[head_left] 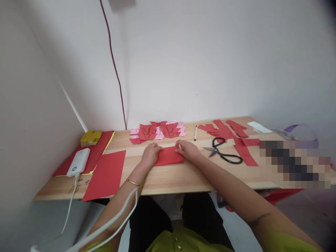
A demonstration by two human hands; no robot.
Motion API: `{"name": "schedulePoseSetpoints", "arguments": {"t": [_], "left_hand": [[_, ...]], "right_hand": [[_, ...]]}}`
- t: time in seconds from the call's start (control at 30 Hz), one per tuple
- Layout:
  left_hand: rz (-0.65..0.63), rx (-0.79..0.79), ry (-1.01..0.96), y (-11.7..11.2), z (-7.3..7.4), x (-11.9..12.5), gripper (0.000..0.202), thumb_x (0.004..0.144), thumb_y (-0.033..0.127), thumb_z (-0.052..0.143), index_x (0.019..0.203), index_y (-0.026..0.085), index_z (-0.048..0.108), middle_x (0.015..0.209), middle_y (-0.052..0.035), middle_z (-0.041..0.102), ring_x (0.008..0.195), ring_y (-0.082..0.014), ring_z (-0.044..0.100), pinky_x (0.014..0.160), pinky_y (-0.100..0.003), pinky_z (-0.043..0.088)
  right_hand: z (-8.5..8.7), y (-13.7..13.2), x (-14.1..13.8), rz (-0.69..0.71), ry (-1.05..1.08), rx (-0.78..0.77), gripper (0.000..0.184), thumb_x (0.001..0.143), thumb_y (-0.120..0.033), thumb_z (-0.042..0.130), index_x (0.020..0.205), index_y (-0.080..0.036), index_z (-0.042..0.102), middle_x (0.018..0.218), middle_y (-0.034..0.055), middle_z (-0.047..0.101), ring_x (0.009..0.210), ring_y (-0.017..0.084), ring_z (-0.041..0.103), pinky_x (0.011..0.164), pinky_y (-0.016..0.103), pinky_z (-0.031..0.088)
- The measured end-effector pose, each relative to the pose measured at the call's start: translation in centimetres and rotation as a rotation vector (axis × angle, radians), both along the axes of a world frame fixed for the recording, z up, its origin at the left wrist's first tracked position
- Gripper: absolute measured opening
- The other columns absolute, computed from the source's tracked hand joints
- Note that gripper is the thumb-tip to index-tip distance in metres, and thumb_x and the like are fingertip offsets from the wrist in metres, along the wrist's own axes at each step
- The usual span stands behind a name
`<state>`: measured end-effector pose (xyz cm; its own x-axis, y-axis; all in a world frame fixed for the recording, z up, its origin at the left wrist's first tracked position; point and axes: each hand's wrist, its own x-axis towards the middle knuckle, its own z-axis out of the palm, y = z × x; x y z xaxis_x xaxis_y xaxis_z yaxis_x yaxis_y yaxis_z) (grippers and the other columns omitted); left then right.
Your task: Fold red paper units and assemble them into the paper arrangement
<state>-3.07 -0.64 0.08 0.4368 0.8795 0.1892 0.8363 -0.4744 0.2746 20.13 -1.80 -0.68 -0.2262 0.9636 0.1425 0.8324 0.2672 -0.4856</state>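
Note:
A folded red paper sheet (169, 156) lies on the wooden table (168, 178) in front of me. My left hand (150, 154) presses on its left end with fingers curled down. My right hand (187, 148) pinches the paper's upper right corner, fingers closed on the edge. Just behind the hands lies a pile of folded red and pink paper pieces (158, 132).
Black scissors (223, 151) and a pen (195, 133) lie to the right, among red paper strips (231, 134). At left are a red sheet (106, 174), red and yellow sheets with a white power bank (78, 161) and yellow block (91, 137). A white cable hangs off the front edge.

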Motion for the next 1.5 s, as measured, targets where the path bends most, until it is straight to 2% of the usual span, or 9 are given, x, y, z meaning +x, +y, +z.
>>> {"name": "schedulePoseSetpoints", "arguments": {"t": [0.23, 0.37, 0.57, 0.87, 1.03, 1.13, 1.2, 1.3, 1.5], "left_hand": [[0.004, 0.002, 0.109, -0.9, 0.7, 0.4, 0.036, 0.089, 0.018, 0.040, 0.109, 0.024, 0.069, 0.102, -0.0099, 0.060, 0.098, -0.0219, 0.052, 0.083, -0.032, 0.039], [0.071, -0.023, 0.231, -1.9, 1.5, 1.1, 0.033, 0.088, 0.040, 0.045, 0.109, 0.027, 0.067, 0.108, -0.0096, 0.056, 0.103, -0.0250, 0.050, 0.084, -0.035, 0.040], [0.073, 0.008, 0.306, -3.2, 1.4, 1.0, 0.053, 0.082, 0.063, 0.043, 0.120, 0.028, 0.058, 0.117, -0.0098, 0.051, 0.109, -0.0287, 0.046, 0.087, -0.041, 0.040], [0.044, 0.009, 0.365, -3.1, 1.3, 1.2, 0.053, 0.084, 0.061, 0.041, 0.117, 0.023, 0.058, 0.117, -0.0130, 0.052, 0.111, -0.0310, 0.044, 0.090, -0.047, 0.036], [0.017, 0.009, 0.359, -3.0, 1.0, 1.3, 0.051, 0.084, 0.058, 0.044, 0.117, 0.021, 0.057, 0.120, -0.0138, 0.051, 0.113, -0.0310, 0.044, 0.092, -0.047, 0.035], [0.030, 0.012, 0.346, -3.1, 0.8, 1.2, 0.051, 0.084, 0.058, 0.044, 0.119, 0.022, 0.055, 0.123, -0.0130, 0.050, 0.114, -0.0314, 0.043, 0.091, -0.047, 0.036], [0.040, 0.012, 0.335, -3.3, 0.6, 1.1, 0.052, 0.085, 0.058, 0.043, 0.122, 0.024, 0.054, 0.125, -0.0123, 0.049, 0.115, -0.0312, 0.042, 0.091, -0.047, 0.036], [0.044, 0.030, 0.317, -3.5, 0.1, 0.8, 0.053, 0.087, 0.057, 0.039, 0.128, 0.025, 0.049, 0.131, -0.0119, 0.047, 0.117, -0.0307, 0.040, 0.094, -0.048, 0.034], [0.023, 0.049, 0.301, -3.6, -0.5, 0.1, 0.060, 0.088, 0.060, 0.032, 0.135, 0.026, 0.042, 0.137, -0.0114, 0.044, 0.122, -0.0306, 0.037, 0.098, -0.049, 0.031]], "right_hand": [[-0.3, 0.2, 0.2, 0.040, 0.029, 0.024, 0.015, 0.082, -0.031, 0.057, 0.093, -0.021, 0.062, 0.081, 0.0020, 0.063, 0.073, 0.014, 0.053, 0.061, 0.023, 0.031], [-0.2, 0.2, 0.3, 0.036, 0.027, 0.010, 0.015, 0.083, -0.031, 0.057, 0.092, -0.021, 0.062, 0.078, 0.0012, 0.063, 0.068, 0.013, 0.052, 0.059, 0.022, 0.030], [0.1, 0.5, 0.0, 0.051, -0.036, -0.009, 0.017, 0.083, -0.031, 0.056, 0.096, -0.021, 0.060, 0.080, 0.0016, 0.064, 0.069, 0.013, 0.053, 0.059, 0.021, 0.031], [2.0, 0.2, -1.1, 0.002, -0.218, -0.157, 0.022, 0.087, -0.031, 0.051, 0.105, -0.020, 0.056, 0.102, 0.0073, 0.066, 0.089, 0.018, 0.059, 0.071, 0.025, 0.039], [3.3, -0.1, -4.2, -0.180, -0.336, -0.292, 0.033, 0.085, -0.017, 0.046, 0.117, -0.018, 0.051, 0.115, 0.0169, 0.060, 0.101, 0.029, 0.058, 0.079, 0.042, 0.042], [3.4, -0.7, -6.4, -0.285, -0.369, -0.323, 0.035, 0.086, -0.019, 0.042, 0.121, -0.016, 0.049, 0.120, 0.0203, 0.056, 0.108, 0.034, 0.054, 0.080, 0.050, 0.040], [2.9, -1.5, -7.4, -0.347, -0.386, -0.282, 0.036, 0.088, -0.019, 0.038, 0.122, -0.016, 0.048, 0.124, 0.0218, 0.052, 0.112, 0.034, 0.050, 0.081, 0.052, 0.039], [1.8, -2.7, -7.6, -0.402, -0.395, -0.084, 0.035, 0.094, -0.024, 0.027, 0.120, -0.018, 0.050, 0.123, 0.0207, 0.051, 0.110, 0.031, 0.049, 0.082, 0.050, 0.037], [0.9, -3.6, -5.9, -0.327, -0.419, 0.016, 0.041, 0.096, -0.038, 0.021, 0.118, -0.021, 0.051, 0.118, 0.0172, 0.054, 0.101, 0.028, 0.052, 0.083, 0.047, 0.034]]}}
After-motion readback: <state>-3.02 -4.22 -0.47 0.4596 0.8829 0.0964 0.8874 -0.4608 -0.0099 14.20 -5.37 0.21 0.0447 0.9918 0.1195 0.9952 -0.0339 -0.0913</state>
